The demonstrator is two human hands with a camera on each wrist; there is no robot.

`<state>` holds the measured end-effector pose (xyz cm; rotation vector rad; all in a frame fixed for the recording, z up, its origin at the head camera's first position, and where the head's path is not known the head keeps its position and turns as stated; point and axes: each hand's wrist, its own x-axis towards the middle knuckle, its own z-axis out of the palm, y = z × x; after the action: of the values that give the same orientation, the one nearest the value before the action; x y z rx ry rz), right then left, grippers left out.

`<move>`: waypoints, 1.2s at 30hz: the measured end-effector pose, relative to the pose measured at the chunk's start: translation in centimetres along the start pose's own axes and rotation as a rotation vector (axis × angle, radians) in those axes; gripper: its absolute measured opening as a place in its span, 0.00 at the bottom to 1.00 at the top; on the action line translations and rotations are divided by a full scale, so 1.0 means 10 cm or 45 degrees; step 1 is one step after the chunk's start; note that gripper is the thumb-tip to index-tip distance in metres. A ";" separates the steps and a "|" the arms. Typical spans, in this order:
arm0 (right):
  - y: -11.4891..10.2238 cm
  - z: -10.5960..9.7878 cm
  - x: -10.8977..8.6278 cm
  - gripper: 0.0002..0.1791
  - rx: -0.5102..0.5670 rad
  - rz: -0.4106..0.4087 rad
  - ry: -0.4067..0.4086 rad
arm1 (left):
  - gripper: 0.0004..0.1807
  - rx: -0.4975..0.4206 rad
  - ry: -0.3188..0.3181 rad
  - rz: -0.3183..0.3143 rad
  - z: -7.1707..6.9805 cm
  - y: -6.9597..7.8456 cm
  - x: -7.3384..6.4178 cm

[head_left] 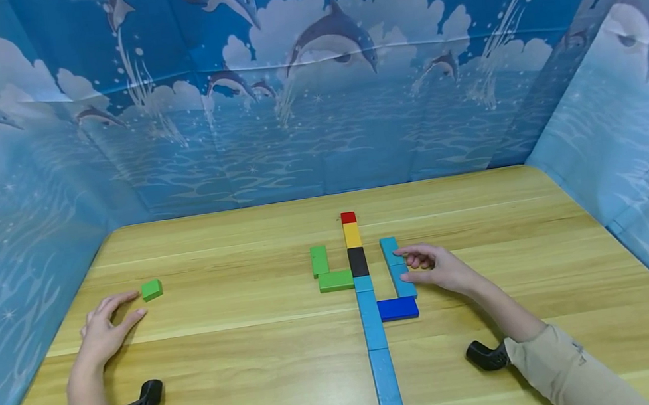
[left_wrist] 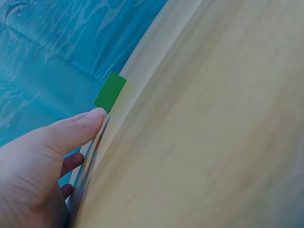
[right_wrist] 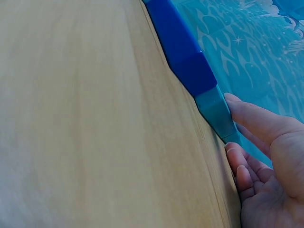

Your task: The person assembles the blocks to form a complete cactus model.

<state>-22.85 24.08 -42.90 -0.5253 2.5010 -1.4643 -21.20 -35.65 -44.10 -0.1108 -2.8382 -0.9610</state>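
My left hand (head_left: pixel 105 331) is over the left side of the table, index finger and thumb spread apart, holding nothing. Just past its index fingertip lies a small green block (head_left: pixel 151 290), which also shows above the thumb in the left wrist view. On the right, my right hand (head_left: pixel 437 270) touches the right side of two light blue blocks (head_left: pixel 398 267) set end to end. Its index finger is at the far one and its thumb (right_wrist: pixel 251 116) at the near one, with the other fingers loosely bent. A dark blue block (head_left: pixel 399 309) lies crosswise at their near end.
A straight column runs down the middle: a red block (head_left: pixel 348 218), a yellow one (head_left: pixel 351 235), a black one (head_left: pixel 358 261), then several light blue blocks (head_left: pixel 373 320). Two green blocks (head_left: pixel 336 281) form an L on its left. A dolphin-printed cloth (head_left: pixel 318 143) surrounds the table.
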 end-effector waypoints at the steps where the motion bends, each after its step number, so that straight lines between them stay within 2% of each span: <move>1: 0.03 0.00 0.01 0.26 0.001 0.001 0.003 | 0.27 0.001 0.004 0.002 0.00 0.00 0.00; 10: 0.12 -0.01 0.03 0.26 0.009 -0.006 0.005 | 0.30 0.027 0.026 -0.020 0.04 0.02 0.04; 15: -0.02 -0.01 -0.01 0.26 0.003 -0.011 -0.002 | 0.31 0.009 0.043 -0.009 0.08 0.05 0.07; 21: -0.20 0.00 -0.06 0.25 -0.011 0.006 -0.008 | 0.28 -0.015 0.097 -0.017 0.14 0.07 0.11; 28: -0.21 -0.01 -0.06 0.25 -0.003 0.003 -0.009 | 0.24 -0.050 0.149 -0.028 0.16 0.07 0.12; 33: -0.20 -0.01 -0.06 0.25 -0.005 0.007 -0.009 | 0.23 -0.063 0.154 -0.015 0.18 0.10 0.13; 36: -0.22 -0.01 -0.06 0.25 -0.009 0.010 -0.010 | 0.23 -0.117 0.152 -0.003 0.20 0.14 0.17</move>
<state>-21.84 23.42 -40.99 -0.5204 2.5003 -1.4483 -22.96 -33.24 -44.59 -0.0583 -2.6873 -1.0619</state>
